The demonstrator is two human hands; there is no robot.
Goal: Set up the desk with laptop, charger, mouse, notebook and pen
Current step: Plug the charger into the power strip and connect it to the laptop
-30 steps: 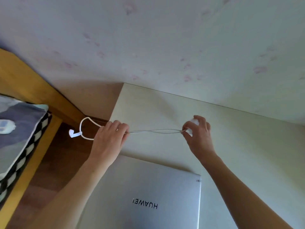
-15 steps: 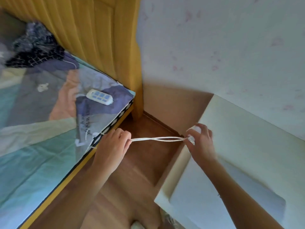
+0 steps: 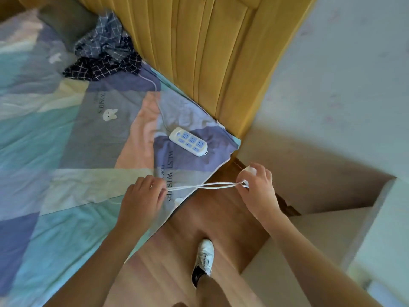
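A white charger cable (image 3: 203, 186) stretches in a doubled strand between my two hands, above the gap between bed and desk. My left hand (image 3: 141, 196) grips one end over the bed's edge. My right hand (image 3: 257, 187) holds the white charger plug (image 3: 251, 170) and the cable's other end. A white power strip (image 3: 189, 141) with blue sockets lies on the bedsheet just beyond my hands. The cream desk (image 3: 385, 229) shows only at the right edge; the laptop is out of view.
The bed (image 3: 66, 140) with a patchwork sheet fills the left, with dark checked clothing (image 3: 104, 58) near the yellow headboard (image 3: 210, 52). My white shoe (image 3: 204, 258) stands on the wooden floor (image 3: 177, 251) between bed and desk. A pale wall (image 3: 343, 74) lies at the right.
The view has swung left from the desk and laptop toward the bed and power strip. Both hands kept hold of the cable and moved with it over the floor gap.
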